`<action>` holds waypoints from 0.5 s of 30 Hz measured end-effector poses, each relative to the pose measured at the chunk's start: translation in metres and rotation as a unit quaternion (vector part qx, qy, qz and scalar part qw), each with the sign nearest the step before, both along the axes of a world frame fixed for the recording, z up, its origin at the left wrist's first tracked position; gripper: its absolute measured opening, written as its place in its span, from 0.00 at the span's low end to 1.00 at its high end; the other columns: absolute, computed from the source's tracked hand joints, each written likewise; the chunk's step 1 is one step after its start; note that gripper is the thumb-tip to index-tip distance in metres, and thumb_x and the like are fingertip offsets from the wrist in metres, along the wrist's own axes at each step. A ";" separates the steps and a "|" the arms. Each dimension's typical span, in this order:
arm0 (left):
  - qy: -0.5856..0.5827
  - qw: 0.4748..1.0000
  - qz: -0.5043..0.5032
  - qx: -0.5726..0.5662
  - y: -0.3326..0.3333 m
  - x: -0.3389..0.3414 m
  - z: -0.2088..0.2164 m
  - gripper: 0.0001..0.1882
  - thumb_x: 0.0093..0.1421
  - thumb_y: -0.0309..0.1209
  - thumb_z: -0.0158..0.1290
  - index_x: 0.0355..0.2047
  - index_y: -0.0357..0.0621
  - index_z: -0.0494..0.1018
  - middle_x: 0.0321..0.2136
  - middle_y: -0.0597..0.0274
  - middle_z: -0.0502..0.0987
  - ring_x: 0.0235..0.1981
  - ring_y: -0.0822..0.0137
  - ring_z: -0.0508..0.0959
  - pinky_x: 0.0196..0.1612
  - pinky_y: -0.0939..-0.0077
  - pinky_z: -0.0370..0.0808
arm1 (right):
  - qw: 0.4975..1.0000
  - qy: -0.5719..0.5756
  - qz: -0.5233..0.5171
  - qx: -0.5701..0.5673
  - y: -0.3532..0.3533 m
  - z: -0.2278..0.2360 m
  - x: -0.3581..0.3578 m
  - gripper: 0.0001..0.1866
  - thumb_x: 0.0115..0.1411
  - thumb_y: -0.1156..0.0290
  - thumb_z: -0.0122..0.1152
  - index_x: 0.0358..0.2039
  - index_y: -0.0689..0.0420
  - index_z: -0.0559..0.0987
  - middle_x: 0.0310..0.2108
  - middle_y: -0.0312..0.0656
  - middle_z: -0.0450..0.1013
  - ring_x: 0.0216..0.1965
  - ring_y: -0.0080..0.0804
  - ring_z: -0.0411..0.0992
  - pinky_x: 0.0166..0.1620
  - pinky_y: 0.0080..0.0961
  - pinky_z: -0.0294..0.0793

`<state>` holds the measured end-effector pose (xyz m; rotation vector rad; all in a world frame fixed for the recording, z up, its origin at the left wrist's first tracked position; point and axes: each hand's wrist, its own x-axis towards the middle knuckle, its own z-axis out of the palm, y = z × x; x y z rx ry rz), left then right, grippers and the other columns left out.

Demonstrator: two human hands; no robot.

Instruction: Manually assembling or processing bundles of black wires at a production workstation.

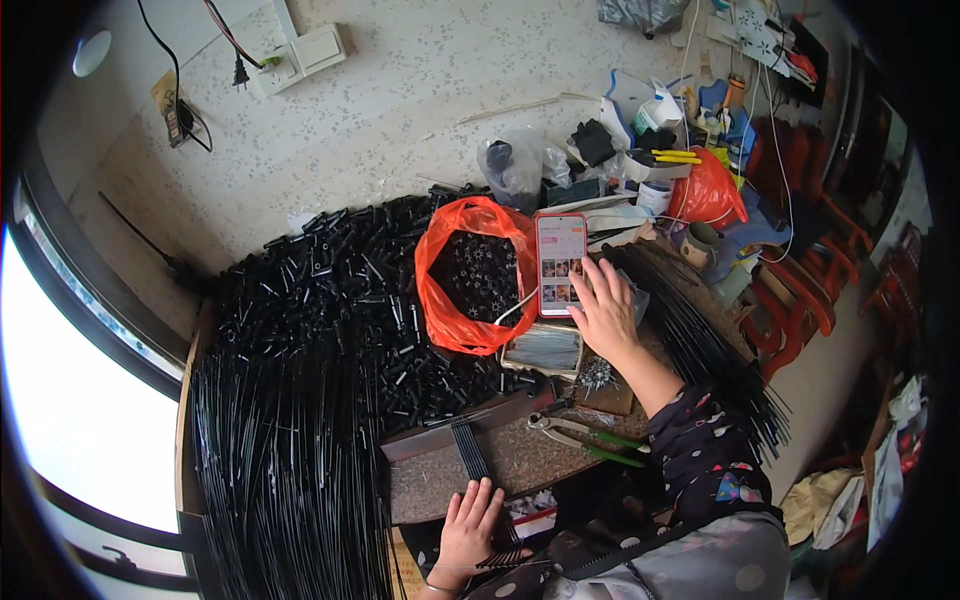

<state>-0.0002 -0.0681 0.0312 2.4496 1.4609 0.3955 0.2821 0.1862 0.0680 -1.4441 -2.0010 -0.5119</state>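
My right hand (606, 315) reaches over a phone in a red case (562, 240), its fingers outstretched and the fingertips at the lit screen. The phone stands propped beside a red plastic bag (440, 310) of small black parts. At the table's near edge my left hand (468, 530) lies with fingers extended over a small row of thin black rods (470, 452); its thumb is not clearly visible. Between the two hands, pliers with green handles (590, 436) rest on the brown tabletop (425, 490). A box of thin metal pins (543, 350) sits below the phone.
A heap of short black tubes (320, 265) covers the back left. Long black rods (290, 460) hang over the left front, and more rods (695, 330) lie at the right. Clutter, including a red bag (712, 190) and a cup (698, 243), fills the back right.
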 end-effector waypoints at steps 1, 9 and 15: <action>-0.001 1.000 -0.001 0.001 0.000 0.000 0.000 0.52 0.40 0.67 0.53 0.56 0.38 0.60 0.59 0.44 0.55 0.62 0.49 0.53 0.61 0.54 0.48 | 1.000 -0.008 0.004 0.000 0.001 -0.001 -0.001 0.28 0.51 0.62 0.59 0.53 0.51 0.67 0.59 0.42 0.53 0.60 0.46 0.50 0.56 0.44 0.54; -0.002 1.000 -0.003 -0.010 0.001 0.000 0.000 0.53 0.40 0.67 0.52 0.56 0.38 0.60 0.60 0.45 0.54 0.63 0.49 0.52 0.62 0.54 0.46 | 1.000 -0.023 -0.014 0.002 0.008 0.002 -0.007 0.30 0.51 0.62 0.60 0.55 0.49 0.66 0.60 0.42 0.53 0.60 0.48 0.49 0.57 0.44 0.52; -0.005 1.000 -0.001 -0.006 0.000 -0.001 0.000 0.52 0.40 0.67 0.52 0.56 0.38 0.60 0.59 0.44 0.55 0.62 0.49 0.53 0.61 0.54 0.47 | 0.978 0.192 -0.019 0.078 0.033 -0.010 -0.031 0.50 0.45 0.56 0.66 0.60 0.68 0.48 0.58 0.61 0.49 0.59 0.56 0.50 0.60 0.44 0.48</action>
